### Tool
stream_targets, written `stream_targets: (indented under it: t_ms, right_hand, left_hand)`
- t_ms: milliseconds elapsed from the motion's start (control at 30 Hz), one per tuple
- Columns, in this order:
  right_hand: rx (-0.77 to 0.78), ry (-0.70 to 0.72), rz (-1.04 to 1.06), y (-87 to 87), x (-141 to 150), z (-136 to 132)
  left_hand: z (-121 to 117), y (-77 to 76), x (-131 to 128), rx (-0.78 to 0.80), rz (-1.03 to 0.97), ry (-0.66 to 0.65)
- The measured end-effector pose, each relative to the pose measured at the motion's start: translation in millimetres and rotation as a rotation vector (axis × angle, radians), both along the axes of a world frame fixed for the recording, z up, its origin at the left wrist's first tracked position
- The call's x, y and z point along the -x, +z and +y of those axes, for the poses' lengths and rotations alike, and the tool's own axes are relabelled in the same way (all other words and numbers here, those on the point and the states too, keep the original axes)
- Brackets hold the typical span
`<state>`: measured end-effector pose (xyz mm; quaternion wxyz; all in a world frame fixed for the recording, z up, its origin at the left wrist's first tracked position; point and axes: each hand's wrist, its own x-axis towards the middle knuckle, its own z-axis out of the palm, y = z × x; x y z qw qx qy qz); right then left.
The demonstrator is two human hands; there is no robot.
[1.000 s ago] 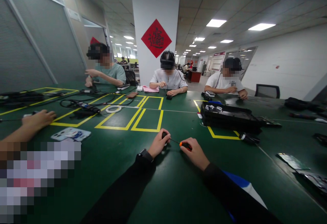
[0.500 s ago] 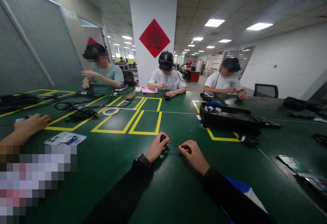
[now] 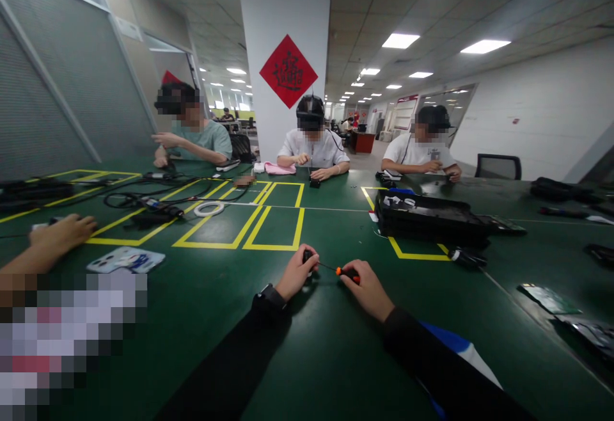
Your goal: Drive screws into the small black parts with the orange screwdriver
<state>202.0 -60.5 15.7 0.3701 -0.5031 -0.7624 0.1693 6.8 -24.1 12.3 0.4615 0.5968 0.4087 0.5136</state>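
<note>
The left hand (image 3: 296,274) pinches a small black part (image 3: 307,256) between thumb and fingers, just above the desk (image 3: 330,357). The right hand (image 3: 367,290) has thumb and fingers closed around the handle of a screwdriver (image 3: 339,271), whose thin shaft bridges the gap between the two hands and points at the part. As to progress, the tool appears to be in position against the part; whether its tip is seated, or any fastener is loose or tight, cannot be determined, the fingers covering that area. No finished or separated piece is identifiable in either hand. Materials noted: a slim, straight, metallic-looking shaft; a handle in orange and black; a compact, dark part whose full outline is hidden. The desk surface is smooth, dark green and faintly reflective. Beyond the left hand lie rectangles of flat yellow tape (image 3: 273,247) and a round white coil (image 3: 209,209). Beyond and to the right of the right hand sits a long, straight-sided black tray (image 3: 432,216) with small white pieces inside. A soft blue-and-white cloth (image 3: 448,339) lies beside the right forearm. Well left of the left hand, a co-worker's hand (image 3: 64,235) rests near a pale, patterned phone (image 3: 127,260).
</note>
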Motion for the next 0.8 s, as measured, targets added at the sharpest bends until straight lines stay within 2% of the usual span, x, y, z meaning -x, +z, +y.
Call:
stream_targets:
  t_ms: [467, 800]
  right_hand:
    - [-0.018, 0.017, -0.008, 0.9, 0.6, 0.8]
    - [0.037, -0.009, 0.033, 4.9, 1.8, -0.4]
  left_hand:
    - [0.5, -3.2, 0.8, -0.021, 0.041, -0.005]
    - [-3.5, 1.9, 0.5, -0.011, 0.056, 0.023]
